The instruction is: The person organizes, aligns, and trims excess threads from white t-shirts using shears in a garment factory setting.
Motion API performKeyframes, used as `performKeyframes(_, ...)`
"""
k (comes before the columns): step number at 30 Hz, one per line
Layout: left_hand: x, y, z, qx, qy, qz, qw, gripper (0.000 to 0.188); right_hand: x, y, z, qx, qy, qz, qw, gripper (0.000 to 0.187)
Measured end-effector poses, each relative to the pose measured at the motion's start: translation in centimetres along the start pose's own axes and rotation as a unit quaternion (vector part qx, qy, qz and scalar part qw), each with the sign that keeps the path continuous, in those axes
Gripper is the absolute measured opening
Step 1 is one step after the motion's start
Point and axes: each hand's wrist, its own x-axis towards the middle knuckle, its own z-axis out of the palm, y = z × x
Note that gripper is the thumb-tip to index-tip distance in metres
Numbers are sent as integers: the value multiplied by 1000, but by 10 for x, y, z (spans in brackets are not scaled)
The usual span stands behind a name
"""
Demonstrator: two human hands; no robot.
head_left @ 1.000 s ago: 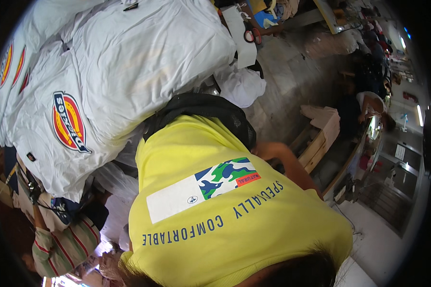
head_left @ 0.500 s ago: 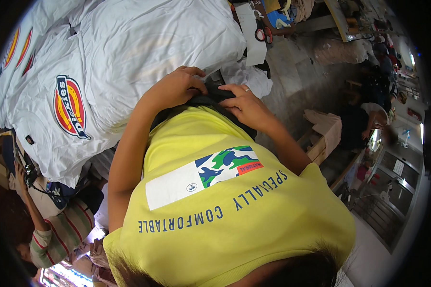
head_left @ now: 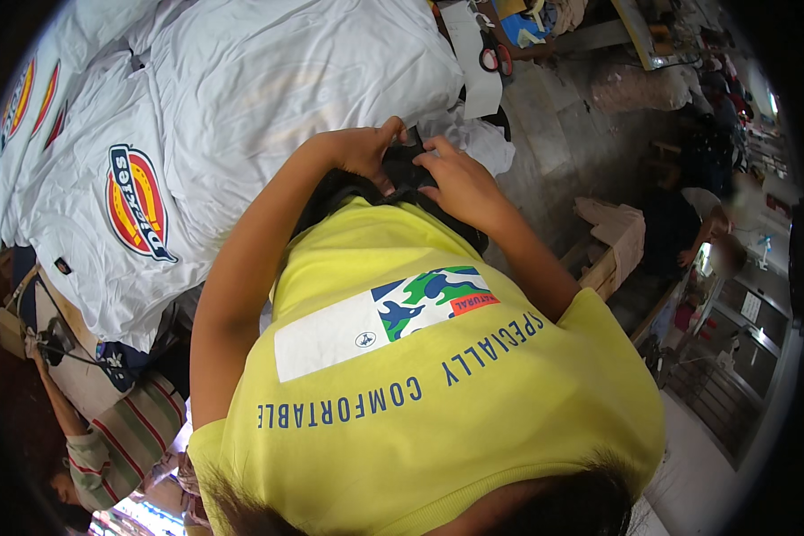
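Observation:
A bunched piece of black cloth [head_left: 406, 166] lies at my waist, at the edge of a heap of white T-shirts. My left hand [head_left: 364, 150] is on its left side, thumb and fingers bent around the fabric. From the other side my right hand [head_left: 463, 186] grips the cloth with curled fingers. The fingertips of both hands face each other, with dark fabric between them. Some of the cloth is hidden behind my hands and my yellow shirt [head_left: 330, 295]. The white T-shirts [head_left: 268, 98], one with a red, yellow and blue print, spread left of and beyond my hands.
Red-handled scissors [head_left: 495, 59] rest by a white paper strip [head_left: 473, 76] beyond my right hand. At lower left a person in a striped shirt [head_left: 134, 429] reaches toward dark cords. A wooden box with pink cloth [head_left: 612, 234] stands right. Other people work farther off.
My left hand has opened wider at the thumb and shifted slightly over the black cloth. My right fingers have curled in more. The person at left has lowered a little.

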Motion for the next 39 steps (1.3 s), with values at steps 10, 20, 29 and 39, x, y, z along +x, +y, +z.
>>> performKeyframes(10, 6, 9, -7, 28, -56, -12, 998, 81, -36, -16, -2, 57, 23, 38, 997, 57)
performKeyframes(20, 2, 37, -15, -30, -112, -21, 993, 52, -72, -28, -8, -14, 46, 147, 988, 46)
performKeyframes(29, 4, 43, 4, 23, 34, 12, 999, 37, -87, -21, -5, 11, 141, 67, 988, 42)
performKeyframes(39, 9, 38, 2, -46, 32, 18, 998, 31, -110, -12, -24, 229, 149, 8, 962, 41)
